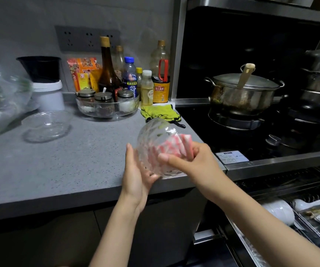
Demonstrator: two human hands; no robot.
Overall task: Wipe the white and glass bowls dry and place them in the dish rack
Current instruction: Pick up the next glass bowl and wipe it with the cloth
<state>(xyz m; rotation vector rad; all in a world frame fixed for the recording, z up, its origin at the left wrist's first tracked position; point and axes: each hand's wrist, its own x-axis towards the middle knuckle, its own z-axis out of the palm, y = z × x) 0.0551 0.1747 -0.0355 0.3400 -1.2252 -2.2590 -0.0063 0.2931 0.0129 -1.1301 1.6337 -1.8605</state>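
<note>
**Wiping of a ribbed glass bowl** (153, 132), held tipped on its side above the front edge of the countertop (59, 170). The bowl is cradled from outside by the left hand (136, 174). Its palm is laid against the wall and its fingers are curled beneath the base, so that the mouth is turned toward the right hand (193, 158). A pink-and-white striped cloth (170, 145) is pressed against the inner wall by the right fingers. The thumb is set on the outer face of the rim, so that glass and cloth are pinched together.

The two-sided hold is judged to serve rotation: the bowl can be turned in the left palm while the cloth is swept round inside.

Far to the left of the grip, well apart, a smooth glass bowl (46, 126) is seen standing on the countertop, apparently awaiting its turn. Below and to the right of the grip, a pulled-out dish rack (240, 236) is seen, in which a white bowl (279, 211) is already laid on its side. The rack is thus placed near the right hand for when the wiping is judged complete.
</note>
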